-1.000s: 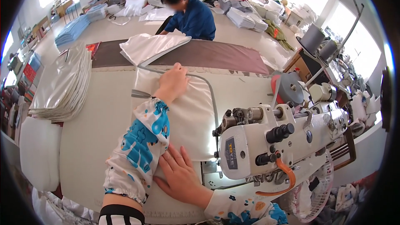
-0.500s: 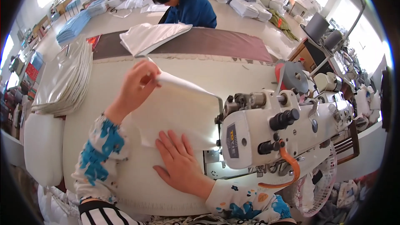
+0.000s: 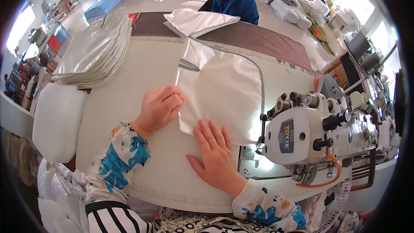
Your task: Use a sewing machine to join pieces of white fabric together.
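A glossy white fabric piece (image 3: 220,90) with grey binding along its top and right edges lies flat on the sewing table (image 3: 116,108). Its right edge reaches the needle area of the sewing machine (image 3: 293,133). My left hand (image 3: 158,107) is closed at the piece's left edge, fingertips pinched on it. My right hand (image 3: 215,159) lies flat, fingers spread, with its fingertips on the near edge of the fabric. At the table's far side rests another shiny white piece (image 3: 194,22) with grey binding, partly folded.
A stack of shiny white pieces (image 3: 95,51) stands at the left rear, with a white padded stack (image 3: 60,121) nearer. Beyond the brown cloth (image 3: 271,45) a person in blue (image 3: 237,4) bends forward. Grey binding reels (image 3: 330,87) sit behind the machine.
The fabric piece, raised and folded over by my left hand before, now lies flat. My left hand has come down and nearer. The view has shifted, and my right hand stays flat.
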Tool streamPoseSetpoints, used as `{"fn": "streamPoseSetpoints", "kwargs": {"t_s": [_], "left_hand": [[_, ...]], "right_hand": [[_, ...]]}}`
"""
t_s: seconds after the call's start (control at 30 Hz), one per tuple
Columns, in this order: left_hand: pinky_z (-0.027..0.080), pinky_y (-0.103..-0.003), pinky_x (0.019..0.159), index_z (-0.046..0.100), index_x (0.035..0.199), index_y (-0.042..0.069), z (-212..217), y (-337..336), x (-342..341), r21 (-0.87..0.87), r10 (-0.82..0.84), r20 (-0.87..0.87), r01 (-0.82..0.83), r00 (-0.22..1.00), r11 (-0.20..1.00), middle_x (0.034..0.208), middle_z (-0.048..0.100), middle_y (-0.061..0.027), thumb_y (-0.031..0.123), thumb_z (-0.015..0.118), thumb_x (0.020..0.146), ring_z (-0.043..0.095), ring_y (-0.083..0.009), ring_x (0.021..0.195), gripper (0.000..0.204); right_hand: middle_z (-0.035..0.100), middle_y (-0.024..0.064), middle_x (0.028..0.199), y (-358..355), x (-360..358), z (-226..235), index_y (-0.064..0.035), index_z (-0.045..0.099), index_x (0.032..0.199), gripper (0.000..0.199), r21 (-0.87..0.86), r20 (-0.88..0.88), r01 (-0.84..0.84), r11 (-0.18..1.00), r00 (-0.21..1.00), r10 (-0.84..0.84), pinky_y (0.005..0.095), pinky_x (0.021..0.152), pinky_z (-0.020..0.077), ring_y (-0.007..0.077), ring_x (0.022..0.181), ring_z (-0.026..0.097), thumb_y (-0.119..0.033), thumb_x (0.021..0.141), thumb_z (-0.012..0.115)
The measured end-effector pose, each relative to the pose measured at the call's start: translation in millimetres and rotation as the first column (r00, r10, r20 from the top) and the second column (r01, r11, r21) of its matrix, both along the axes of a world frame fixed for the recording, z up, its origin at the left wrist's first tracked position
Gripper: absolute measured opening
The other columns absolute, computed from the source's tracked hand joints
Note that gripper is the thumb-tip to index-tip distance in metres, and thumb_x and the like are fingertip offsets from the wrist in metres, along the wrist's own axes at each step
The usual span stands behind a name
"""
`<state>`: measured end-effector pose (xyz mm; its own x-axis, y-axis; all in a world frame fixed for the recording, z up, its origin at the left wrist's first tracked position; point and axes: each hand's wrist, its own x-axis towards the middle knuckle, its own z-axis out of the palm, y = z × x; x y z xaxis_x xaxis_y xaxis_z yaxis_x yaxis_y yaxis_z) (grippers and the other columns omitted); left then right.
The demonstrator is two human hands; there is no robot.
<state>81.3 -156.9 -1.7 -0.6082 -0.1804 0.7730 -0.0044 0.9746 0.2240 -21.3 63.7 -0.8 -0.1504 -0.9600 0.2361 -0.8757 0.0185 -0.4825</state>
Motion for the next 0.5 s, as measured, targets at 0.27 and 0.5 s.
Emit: {"fn": "streamPoseSetpoints", "kwargs": {"t_s": [0.27,0.5], "left_hand": [[0.042,-0.042,0.049,0.055,0.072,0.008,-3.1,-7.1,0.0,0.046,0.046,0.182,-0.055,0.982,0.997,0.066,0.058,-0.0084,0.015,0.077,0.086,0.058,-0.0305,0.057,0.027],[0.047,-0.049,0.055,0.058,0.079,0.009,-7.0,-10.8,3.4,0.055,0.34,0.04,-0.342,0.939,0.938,0.072,0.063,-0.0145,0.017,0.063,0.096,0.063,-0.0384,0.065,0.019]], "right_hand": [[0.045,0.0206,0.154,5.0,-6.8,-1.7,0.0011,0.052,0.143,0.065,-0.085,0.01,0.022,0.996,1.0,-0.021,0.056,0.122,0.0211,0.0402,0.145,0.038,-0.029,0.089,0.073],[0.057,0.0175,0.139,4.0,-0.3,-10.4,0.0,0.064,0.125,0.051,-0.182,0.082,0.023,0.983,0.997,-0.008,0.0507,0.104,0.0395,0.0375,0.118,0.055,-0.017,0.078,0.077]]}}
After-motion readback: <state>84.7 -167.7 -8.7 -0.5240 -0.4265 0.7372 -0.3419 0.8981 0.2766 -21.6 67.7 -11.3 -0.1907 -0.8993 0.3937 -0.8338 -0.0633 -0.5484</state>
